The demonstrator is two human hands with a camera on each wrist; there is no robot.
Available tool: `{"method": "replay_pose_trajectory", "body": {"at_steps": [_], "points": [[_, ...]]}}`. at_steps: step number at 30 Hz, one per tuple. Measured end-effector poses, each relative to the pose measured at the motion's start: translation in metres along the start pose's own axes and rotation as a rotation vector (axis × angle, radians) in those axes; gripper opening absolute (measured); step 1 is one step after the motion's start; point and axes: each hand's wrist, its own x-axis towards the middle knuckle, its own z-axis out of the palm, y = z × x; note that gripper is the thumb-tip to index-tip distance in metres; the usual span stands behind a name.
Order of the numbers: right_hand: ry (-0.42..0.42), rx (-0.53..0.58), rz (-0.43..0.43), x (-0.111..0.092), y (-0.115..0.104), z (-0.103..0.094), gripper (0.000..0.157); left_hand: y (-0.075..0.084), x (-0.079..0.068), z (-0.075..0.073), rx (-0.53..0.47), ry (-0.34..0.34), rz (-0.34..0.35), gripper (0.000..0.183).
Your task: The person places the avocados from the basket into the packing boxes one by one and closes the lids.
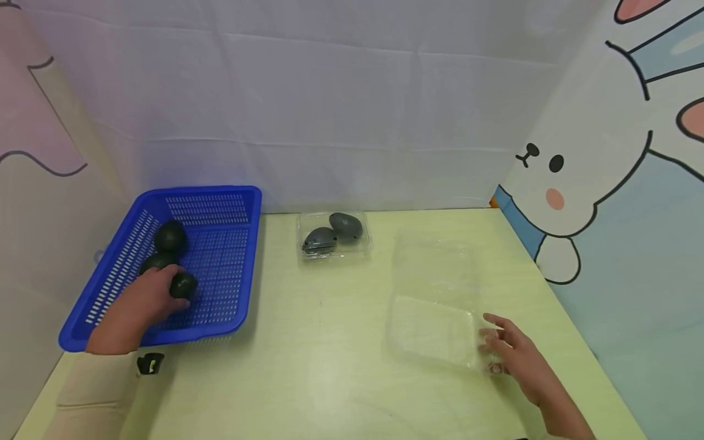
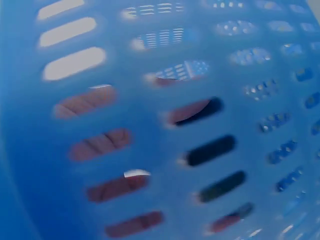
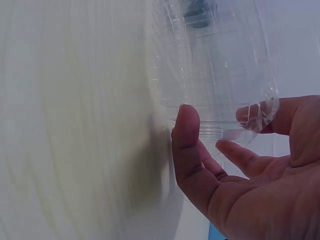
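The avocado nearest the person sits in the blue slotted basket, and the left hand has its fingers clamped on it, thumb on the near side. From the left wrist there is mostly basket wall to look through, so I can't tell how firmly the fingers hold underneath. Just beyond it lie a second avocado and, past that, a third avocado. If that rounded, smooth-looking skin turned in the grip, the fruit could roll back against its neighbours; lifted too low, it could catch the rim.

Well apart, across the pale surface, the right hand has its fingers curled loosely round the near corner of an open clear plastic clamshell. The plastic looks thin: a hard squeeze might buckle that corner, and a careless nudge might make it skid.

Between basket and clamshell, towards the back, a smaller clear box holds two more avocados. Behind hangs cloth printed with a cartoon rabbit.
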Motion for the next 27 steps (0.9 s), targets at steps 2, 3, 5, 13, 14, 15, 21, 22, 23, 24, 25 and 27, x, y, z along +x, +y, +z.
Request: {"method": "replay_pose_trajectory", "body": {"at_steps": [2, 3, 5, 13, 14, 15, 21, 22, 23, 24, 25, 27], "points": [[0.0, 0.009, 0.002, -0.001, 0.0, 0.003, 0.058, 0.003, -0.001, -0.002, -0.005, 0.012, 0.003, 0.065], [-0.001, 0.012, 0.004, -0.002, 0.0, 0.005, 0.058, 0.005, -0.002, -0.003, -0.007, 0.016, 0.001, 0.065], [0.002, 0.018, 0.004, -0.003, 0.002, 0.008, 0.057, 0.01, -0.003, -0.006, -0.012, 0.024, -0.001, 0.066], [0.018, 0.023, 0.001, -0.008, 0.005, 0.018, 0.056, 0.037, -0.011, -0.022, -0.032, 0.053, 0.036, 0.068], [0.019, 0.022, -0.003, -0.008, 0.006, 0.019, 0.056, 0.041, -0.012, -0.024, -0.032, 0.057, 0.044, 0.068], [0.023, 0.025, -0.001, -0.009, 0.005, 0.02, 0.055, 0.045, -0.013, -0.026, -0.03, 0.057, 0.051, 0.069], [0.033, 0.031, -0.004, -0.012, 0.004, 0.024, 0.054, 0.073, -0.021, -0.036, -0.03, 0.052, 0.07, 0.073], [0.031, 0.031, -0.008, -0.013, 0.004, 0.025, 0.054, 0.078, -0.022, -0.037, -0.031, 0.05, 0.072, 0.073], [0.029, 0.031, -0.011, -0.013, 0.004, 0.025, 0.054, 0.083, -0.023, -0.038, -0.031, 0.048, 0.072, 0.074], [0.031, 0.034, -0.007, -0.013, 0.004, 0.026, 0.054, 0.087, -0.024, -0.039, -0.03, 0.046, 0.074, 0.074], [0.032, 0.038, -0.002, -0.014, 0.003, 0.027, 0.054, 0.092, -0.025, -0.04, -0.028, 0.044, 0.077, 0.075], [0.027, 0.039, 0.003, -0.014, 0.003, 0.028, 0.055, 0.101, -0.026, -0.041, -0.03, 0.043, 0.087, 0.075]]}}
